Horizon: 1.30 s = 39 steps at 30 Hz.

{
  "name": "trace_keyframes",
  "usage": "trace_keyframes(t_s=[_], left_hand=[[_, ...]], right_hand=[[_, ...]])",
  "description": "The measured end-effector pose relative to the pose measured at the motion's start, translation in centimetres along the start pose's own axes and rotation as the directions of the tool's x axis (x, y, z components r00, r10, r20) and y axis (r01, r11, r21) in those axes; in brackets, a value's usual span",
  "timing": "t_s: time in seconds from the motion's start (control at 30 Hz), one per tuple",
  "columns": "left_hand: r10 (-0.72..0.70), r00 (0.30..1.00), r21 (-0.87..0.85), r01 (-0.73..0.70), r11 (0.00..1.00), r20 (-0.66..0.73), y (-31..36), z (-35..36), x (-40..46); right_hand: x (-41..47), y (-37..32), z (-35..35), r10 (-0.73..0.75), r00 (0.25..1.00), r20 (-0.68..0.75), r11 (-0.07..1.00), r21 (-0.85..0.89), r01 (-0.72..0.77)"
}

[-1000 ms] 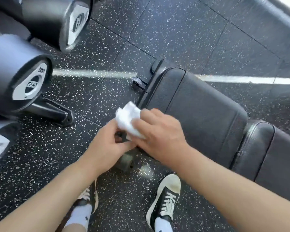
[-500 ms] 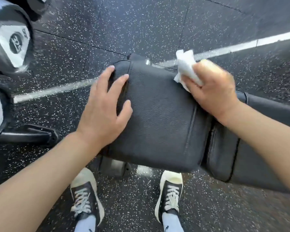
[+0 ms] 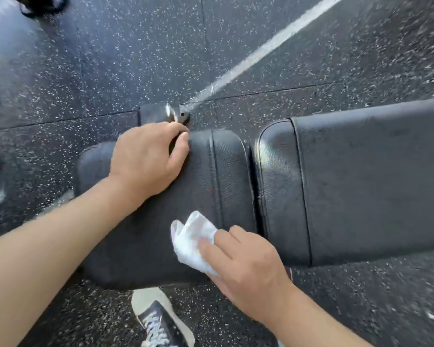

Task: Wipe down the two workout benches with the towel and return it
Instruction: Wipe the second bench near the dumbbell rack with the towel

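— What can't we make out here?

— Our right hand (image 3: 246, 271) covers much of the white towel (image 3: 193, 242), so we can't tell how it is folded underneath. The back pad (image 3: 376, 179) runs off the right edge, and only one sneaker (image 3: 161, 321) shows, below the seat. Dark shapes at the left edge are too cut off to name. The frame bracket (image 3: 172, 115) beyond the seat is half hidden by our left fingers.

— How do our arms lie?

— Both forearms reach in from below. Our left hand (image 3: 148, 156) lies palm down on the far part of the black seat pad (image 3: 211, 186), the wrist bent. Our right hand is at the pad's near edge, just left of the gap between the two pads.

— And the fingers?

— On the left they curl together over the far edge of the seat, thumb tucked alongside. On the right they lie close together, pressing the towel flat against the seat pad; a crumpled corner sticks out past the fingertips. The speckled rubber floor (image 3: 135, 58) with its white line (image 3: 266, 48) lies all around.
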<state>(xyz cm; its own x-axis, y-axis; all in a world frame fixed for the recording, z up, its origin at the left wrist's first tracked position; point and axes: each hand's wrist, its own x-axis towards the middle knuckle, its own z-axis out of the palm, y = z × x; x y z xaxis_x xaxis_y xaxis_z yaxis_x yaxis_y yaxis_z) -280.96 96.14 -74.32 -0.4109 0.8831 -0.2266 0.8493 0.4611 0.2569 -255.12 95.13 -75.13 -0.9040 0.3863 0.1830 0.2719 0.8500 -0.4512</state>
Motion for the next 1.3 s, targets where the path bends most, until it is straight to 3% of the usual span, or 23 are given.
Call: trace_keyframes(t_s=[0.03,0.1,0.2,0.4,0.5,0.67,0.87,1.03,1.13,1.2,1.3], left_hand=[[-0.01,1.0,-0.013,0.01,1.0,-0.01,0.0,0.1,0.0],[-0.008,1.0,-0.023,0.007,1.0,-0.024,-0.2,0.3,0.2],[0.021,0.999,-0.006,-0.021,1.0,-0.038,-0.2,0.4,0.2],[0.056,0.998,0.032,-0.055,0.998,-0.022,-0.2,0.3,0.6],[0.066,0.998,0.025,-0.065,0.998,-0.018,0.0,0.4,0.5],[0.143,0.99,0.031,-0.143,0.989,0.016,-0.8,0.5,0.5],[0.34,0.94,-0.036,-0.339,0.94,0.004,-1.5,0.5,-0.4],[0.577,0.808,0.103,-0.588,0.802,0.12,-4.3,-0.2,-4.1],[0.67,0.735,0.138,-0.677,0.723,0.098,-7.3,-0.1,-7.4],[0.685,0.727,0.143,-0.684,0.715,0.056,-8.2,0.1,-7.9],[0.681,0.731,0.153,-0.678,0.719,0.038,-8.2,0.4,-7.6]], right_hand=[[1.0,0.9,-0.2,0.029,0.999,-0.034,0.999,-0.012,-0.03],[4.3,2.7,-0.4,0.225,0.966,-0.126,0.973,-0.018,-0.229],[11.3,4.6,-0.1,0.481,0.843,-0.24,0.876,0.098,-0.472],[17.0,5.6,0.4,0.528,0.82,-0.222,0.849,0.118,-0.515],[13.4,4.1,0.5,0.516,0.773,-0.37,0.852,0.126,-0.508],[4.6,-0.8,1.7,0.534,0.729,-0.429,0.827,0.084,-0.556],[-1.5,-7.1,4.5,0.719,0.439,-0.538,0.632,0.245,-0.735],[0.7,-5.3,2.8,0.807,0.345,-0.48,0.496,0.233,-0.836],[1.5,-3.9,2.5,0.818,0.244,-0.521,0.426,0.263,-0.865],[1.5,-4.8,3.8,0.795,0.178,-0.58,0.409,0.296,-0.863],[0.2,-8.4,6.7,0.811,-0.06,-0.582,0.322,0.529,-0.785]])
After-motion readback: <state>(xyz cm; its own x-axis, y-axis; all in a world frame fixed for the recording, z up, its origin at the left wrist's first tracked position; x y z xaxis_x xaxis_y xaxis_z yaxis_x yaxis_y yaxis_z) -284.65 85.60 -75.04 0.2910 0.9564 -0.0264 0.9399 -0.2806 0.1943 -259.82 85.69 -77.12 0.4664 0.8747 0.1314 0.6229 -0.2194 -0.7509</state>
